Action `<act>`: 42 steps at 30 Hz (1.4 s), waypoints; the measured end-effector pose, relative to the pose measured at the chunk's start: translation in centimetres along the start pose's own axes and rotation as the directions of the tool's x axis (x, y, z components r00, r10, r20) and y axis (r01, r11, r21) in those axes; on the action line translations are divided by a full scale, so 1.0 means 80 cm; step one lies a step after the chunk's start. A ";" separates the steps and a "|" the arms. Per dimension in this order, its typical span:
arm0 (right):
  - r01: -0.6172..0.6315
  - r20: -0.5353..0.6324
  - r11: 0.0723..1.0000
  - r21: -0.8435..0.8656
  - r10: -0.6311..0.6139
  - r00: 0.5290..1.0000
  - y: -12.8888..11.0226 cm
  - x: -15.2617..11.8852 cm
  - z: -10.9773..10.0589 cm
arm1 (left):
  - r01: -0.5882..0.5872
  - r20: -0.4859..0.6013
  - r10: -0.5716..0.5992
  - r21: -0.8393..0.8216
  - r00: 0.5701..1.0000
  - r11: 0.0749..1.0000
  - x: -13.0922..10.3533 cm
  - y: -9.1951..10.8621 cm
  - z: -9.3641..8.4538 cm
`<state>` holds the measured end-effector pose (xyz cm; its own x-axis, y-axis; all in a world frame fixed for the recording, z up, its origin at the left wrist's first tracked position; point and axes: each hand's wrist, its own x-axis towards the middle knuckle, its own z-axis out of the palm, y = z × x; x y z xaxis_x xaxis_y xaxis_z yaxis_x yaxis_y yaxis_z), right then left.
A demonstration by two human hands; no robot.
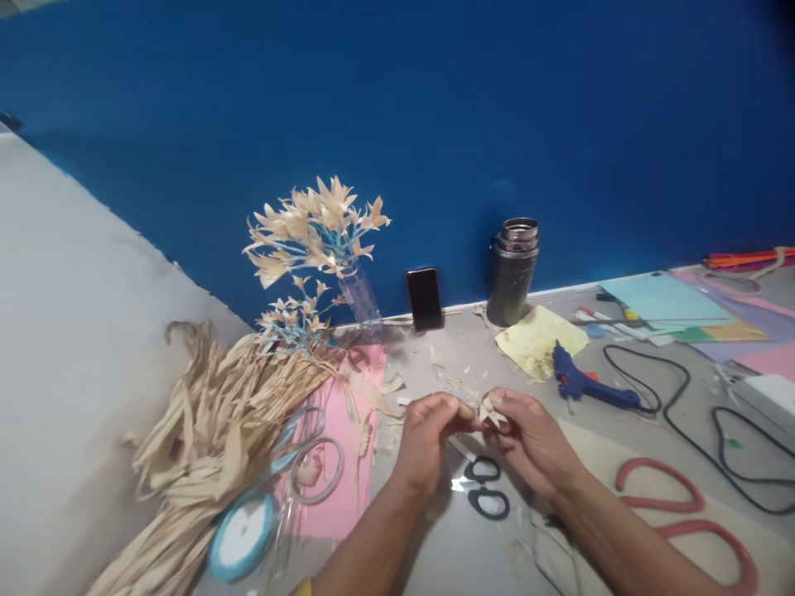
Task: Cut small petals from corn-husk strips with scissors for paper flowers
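Flower (493, 413), one, pale: held above the counter (450, 542), between the two hands, nearer the right; long axis unclear. Right hand (532, 443): thumb and fingers pinching the flower. Left hand (421, 440): fingers drawn together just left of it, grip unclear. Black scissors (489, 502): one pair, on the counter.

two hands (426, 443) (534, 443), two pairs of scissors (477, 487) (658, 503), one phone (424, 300), one flask (513, 281), one glue gun (587, 385), one ribbon spool (243, 534)
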<state>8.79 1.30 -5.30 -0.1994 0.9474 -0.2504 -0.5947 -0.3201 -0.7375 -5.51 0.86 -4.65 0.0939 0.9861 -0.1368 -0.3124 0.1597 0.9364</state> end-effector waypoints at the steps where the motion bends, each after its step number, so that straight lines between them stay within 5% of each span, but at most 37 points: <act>1: 0.015 -0.009 1.000 -0.009 -0.015 1.000 -0.002 0.000 0.000 | -0.022 -0.022 0.023 0.075 0.999 0.997 0.002 0.003 -0.004; 4: 0.053 -0.028 0.997 -0.054 -0.055 0.998 -0.005 0.001 -0.002 | -0.163 -0.043 0.186 0.319 0.982 0.934 0.005 0.009 -0.011; 8: 0.082 -0.037 0.987 -0.136 -0.088 0.995 -0.002 0.001 -0.005 | -0.333 0.120 0.313 0.442 0.942 0.833 0.002 0.009 -0.004; 15: 0.192 -0.037 0.886 -0.423 -0.229 0.973 -0.006 -0.005 -0.012 | -0.272 0.015 0.306 0.499 0.952 0.822 -0.001 -0.004 0.001; 20: 0.264 -0.139 0.920 -0.289 -0.313 0.939 -0.013 0.001 -0.021 | -0.279 -0.053 0.343 0.475 0.938 0.835 0.003 -0.012 -0.003; 31: 0.174 0.014 0.942 -0.286 -0.177 0.984 -0.008 0.002 -0.012 | -0.466 0.019 0.490 0.348 0.871 0.814 0.004 -0.015 -0.004; 36: 0.143 0.164 0.928 -0.344 -0.091 0.982 -0.007 -0.002 -0.009 | -0.404 0.020 0.420 0.313 0.907 0.860 -0.001 -0.009 0.000; 42: 0.135 0.204 0.907 -0.398 -0.056 0.977 -0.006 0.000 -0.013 | -0.389 0.075 0.386 0.327 0.919 0.861 -0.008 -0.014 0.003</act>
<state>9.86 1.49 -5.58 -0.3206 0.9442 -0.0754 -0.2568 -0.1633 -0.9526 -4.96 0.07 -5.53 0.0370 0.9648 0.2603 0.0037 -0.2606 0.9654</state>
